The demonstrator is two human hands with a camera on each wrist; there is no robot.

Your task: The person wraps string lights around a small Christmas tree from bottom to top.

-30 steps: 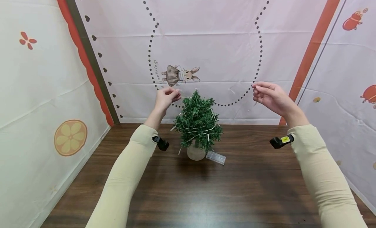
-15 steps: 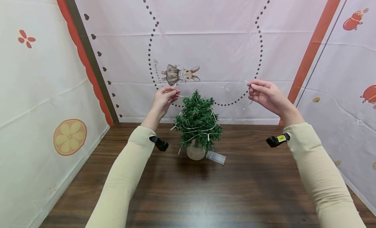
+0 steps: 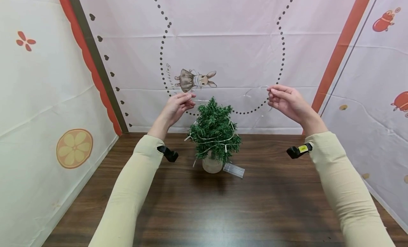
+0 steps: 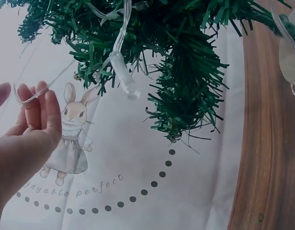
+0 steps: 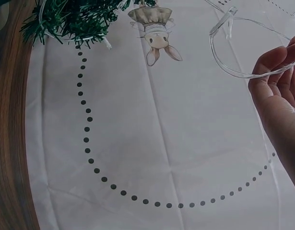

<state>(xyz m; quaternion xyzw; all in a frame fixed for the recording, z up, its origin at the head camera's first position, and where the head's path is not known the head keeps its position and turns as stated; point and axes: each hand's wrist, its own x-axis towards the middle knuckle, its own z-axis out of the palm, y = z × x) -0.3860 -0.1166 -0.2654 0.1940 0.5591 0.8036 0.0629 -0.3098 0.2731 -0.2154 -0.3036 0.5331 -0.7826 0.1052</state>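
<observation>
A small green artificial Christmas tree [image 3: 214, 128] in a pale pot [image 3: 212, 165] stands on the wooden table. Clear string lights [image 3: 220, 140] wind round its lower branches; a light bulb [image 4: 123, 76] hangs close up in the left wrist view. My left hand [image 3: 179, 104] is left of the treetop, its bent fingers loosely holding the wire [image 4: 46, 87], with the thumb a little apart. Right of the tree and higher up, my right hand [image 3: 285, 98] pinches a loose loop of the string lights [image 5: 233, 73]. Between the hands the thin wire is faint against the backdrop.
A clear battery box [image 3: 234, 170] lies on the table [image 3: 204, 211] beside the pot's right side. Behind the tree hangs a printed cloth [image 3: 229, 59] with a rabbit figure. More cloth covers the left side [image 3: 41, 98] and the right side [image 3: 376, 80].
My right hand has moved left and slightly up with the wire loop. My left hand has shifted slightly left and up, its fingers straighter. The tree and battery box stay put.
</observation>
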